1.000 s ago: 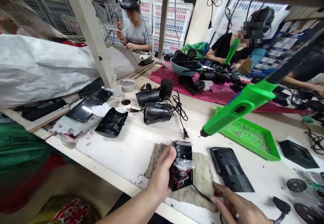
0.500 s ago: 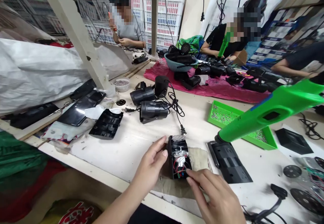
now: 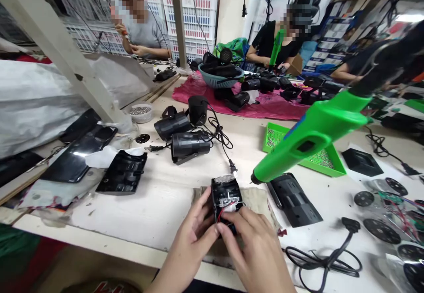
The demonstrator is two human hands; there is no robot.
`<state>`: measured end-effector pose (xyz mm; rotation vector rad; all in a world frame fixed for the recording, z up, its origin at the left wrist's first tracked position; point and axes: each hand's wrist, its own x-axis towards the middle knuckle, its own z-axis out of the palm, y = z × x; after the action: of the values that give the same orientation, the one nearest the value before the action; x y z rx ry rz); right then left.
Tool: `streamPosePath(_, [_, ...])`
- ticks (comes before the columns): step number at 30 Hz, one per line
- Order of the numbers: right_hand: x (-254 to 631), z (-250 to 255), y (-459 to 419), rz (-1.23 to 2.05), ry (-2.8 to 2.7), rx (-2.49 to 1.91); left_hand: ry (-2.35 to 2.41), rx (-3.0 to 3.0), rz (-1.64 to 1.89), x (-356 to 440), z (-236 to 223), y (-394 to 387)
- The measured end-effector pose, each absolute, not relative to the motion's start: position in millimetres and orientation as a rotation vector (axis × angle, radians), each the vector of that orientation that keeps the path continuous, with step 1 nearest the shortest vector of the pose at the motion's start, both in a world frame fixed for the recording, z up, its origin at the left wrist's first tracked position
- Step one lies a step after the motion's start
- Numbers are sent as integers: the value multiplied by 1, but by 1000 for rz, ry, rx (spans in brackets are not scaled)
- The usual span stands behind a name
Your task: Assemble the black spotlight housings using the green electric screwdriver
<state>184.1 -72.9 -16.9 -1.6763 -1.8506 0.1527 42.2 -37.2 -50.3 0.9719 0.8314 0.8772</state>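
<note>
The open housing [image 3: 226, 190] is showing black, with red wire [image 3: 221, 213] contrasting inside. Beneath the housing, the cloth pad [image 3: 260, 199] is displaying beige. Right of the housing, the power screwdriver [image 3: 298, 140] is presenting bright green with a black tip and a blue stripe; the screw tray [image 3: 339, 166] is matching that green. Left of the housing, the half shell [image 3: 122, 171] is showing black. Far beyond the housing, the sheet [image 3: 274, 110] is displaying magenta, the basket [image 3: 218, 81] is showing grey-blue, and the crates [image 3: 192, 14] are presenting a white grid backed by red and blue.
</note>
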Motion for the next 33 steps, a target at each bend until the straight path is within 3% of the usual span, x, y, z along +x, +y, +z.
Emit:
streamPosePath(8, [183, -18, -73, 518, -1717, -1766, 789, 968, 863, 42, -46, -34])
streamPosePath(14, [196, -20, -76, 544, -1753, -1685, 852, 1011, 871, 44, -50, -35])
streamPosePath(22, [248, -7, -66, 158, -1932, -1720, 938, 1084, 864, 46, -54, -30])
streamPosePath(33, [247, -3, -37, 70, -2372, -1591, 976, 1070, 768, 52, -38, -20])
